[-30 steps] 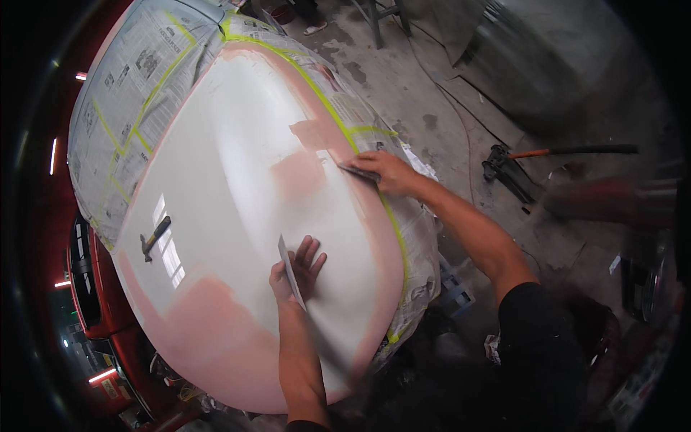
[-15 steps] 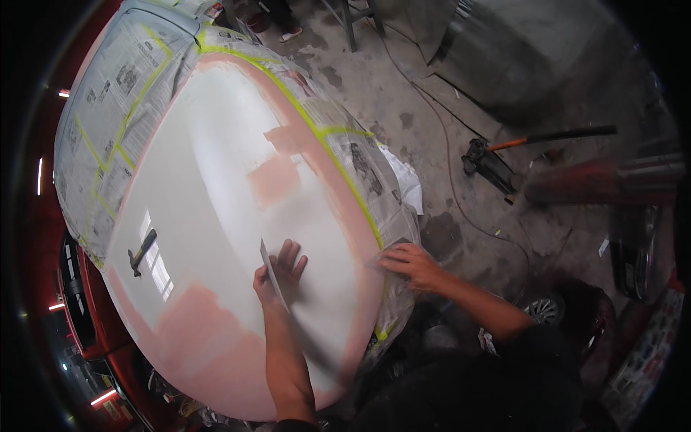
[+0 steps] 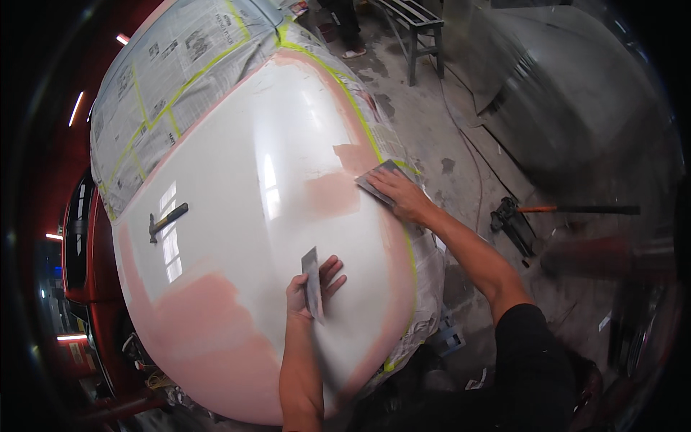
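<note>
Right hand [image 3: 399, 194], right of centre, presses a flat grey spreader [image 3: 376, 180] onto the pink filler patch [image 3: 332, 194] of the white car panel [image 3: 252, 216]; the patch lies just left of the blade. Left hand [image 3: 309, 288], lower centre, grips a second spreader [image 3: 312, 279] edge-on, long axis running up-frame. Filler on either blade cannot be made out. A hammer [image 3: 167, 220] lies at left.

Single head-worn fisheye view, looking steeply down, close over car hood [image 3: 245, 216], edges bent

Two putty spreaders [image 3: 312, 282] [image 3: 380, 180], one hammer [image 3: 167, 220], one car hood [image 3: 237, 216] — one bench [image 3: 414, 18]
</note>
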The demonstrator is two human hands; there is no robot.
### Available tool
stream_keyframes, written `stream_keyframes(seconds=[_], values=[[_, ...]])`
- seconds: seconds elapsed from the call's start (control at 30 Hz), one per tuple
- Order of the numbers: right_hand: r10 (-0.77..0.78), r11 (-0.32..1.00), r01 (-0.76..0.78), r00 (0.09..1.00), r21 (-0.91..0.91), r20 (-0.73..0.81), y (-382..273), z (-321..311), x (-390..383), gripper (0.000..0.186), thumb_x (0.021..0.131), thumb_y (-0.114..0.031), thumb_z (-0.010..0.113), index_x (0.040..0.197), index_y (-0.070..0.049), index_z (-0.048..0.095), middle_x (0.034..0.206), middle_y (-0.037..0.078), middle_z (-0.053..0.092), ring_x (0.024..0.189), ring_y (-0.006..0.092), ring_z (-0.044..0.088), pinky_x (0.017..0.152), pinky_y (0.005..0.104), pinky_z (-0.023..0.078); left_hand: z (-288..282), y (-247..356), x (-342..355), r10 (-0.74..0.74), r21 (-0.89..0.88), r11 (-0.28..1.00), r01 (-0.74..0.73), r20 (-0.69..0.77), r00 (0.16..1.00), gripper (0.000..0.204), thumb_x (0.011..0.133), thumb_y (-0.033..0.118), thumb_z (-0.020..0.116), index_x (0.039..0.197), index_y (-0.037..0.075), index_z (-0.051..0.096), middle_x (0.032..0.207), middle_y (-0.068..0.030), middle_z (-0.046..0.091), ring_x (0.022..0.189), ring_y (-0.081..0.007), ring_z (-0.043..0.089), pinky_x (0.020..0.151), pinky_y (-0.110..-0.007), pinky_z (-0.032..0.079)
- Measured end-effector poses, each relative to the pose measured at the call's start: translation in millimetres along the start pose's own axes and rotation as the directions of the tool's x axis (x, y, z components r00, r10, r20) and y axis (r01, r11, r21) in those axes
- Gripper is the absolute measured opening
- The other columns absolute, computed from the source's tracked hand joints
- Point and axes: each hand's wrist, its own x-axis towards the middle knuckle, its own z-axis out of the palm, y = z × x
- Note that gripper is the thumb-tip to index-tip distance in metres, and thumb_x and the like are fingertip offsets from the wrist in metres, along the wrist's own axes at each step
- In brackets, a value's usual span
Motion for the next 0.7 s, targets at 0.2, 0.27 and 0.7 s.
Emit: stream_keyframes(seconds=[0.2, 0.27, 0.7], values=[[0.060, 0.997, -0.054, 0.990, -0.049, 0.128, 30, -8, -44, 0.079, 0.071, 0.012, 0.054, 0.147, -0.006, 0.043, 0.152, 0.016, 0.044, 0.143, 0.0387, 0.036, 0.118, 0.0506, 0.029, -2, 0, -1, -0.004, -0.007, 1.000, 0.004, -0.002, 1.000, 0.067, 0.080, 0.026, 0.059, 0.141, 0.001, 0.046, 0.143, -0.0231, 0.050, 0.139, -0.0394, 0.041, 0.118, -0.058, 0.031], [0.089, 0.993, -0.083, 0.994, -0.090, 0.068, 42, -16, -53, 0.078, 0.071, 0.013, 0.053, 0.146, -0.005, 0.044, 0.150, 0.016, 0.046, 0.140, 0.0395, 0.039, 0.116, 0.0505, 0.031, -3, -1, -2, -0.004, -0.023, 1.000, 0.005, 0.016, 1.000, 0.067, 0.080, 0.025, 0.058, 0.141, 0.001, 0.046, 0.143, -0.0232, 0.050, 0.139, -0.0396, 0.042, 0.118, -0.058, 0.031], [0.078, 0.993, -0.084, 0.994, 0.080, 0.083, -16, -33, 39, 0.079, 0.068, 0.015, 0.050, 0.141, -0.015, 0.055, 0.143, 0.013, 0.053, 0.133, 0.0329, 0.048, 0.112, 0.0395, 0.039, -6, 0, 3, 0.007, -0.058, 0.998, -0.002, 0.088, 0.996, 0.059, 0.081, 0.025, 0.059, 0.135, 0.001, 0.053, 0.144, -0.0235, 0.050, 0.140, -0.0391, 0.041, 0.117, -0.058, 0.033]])
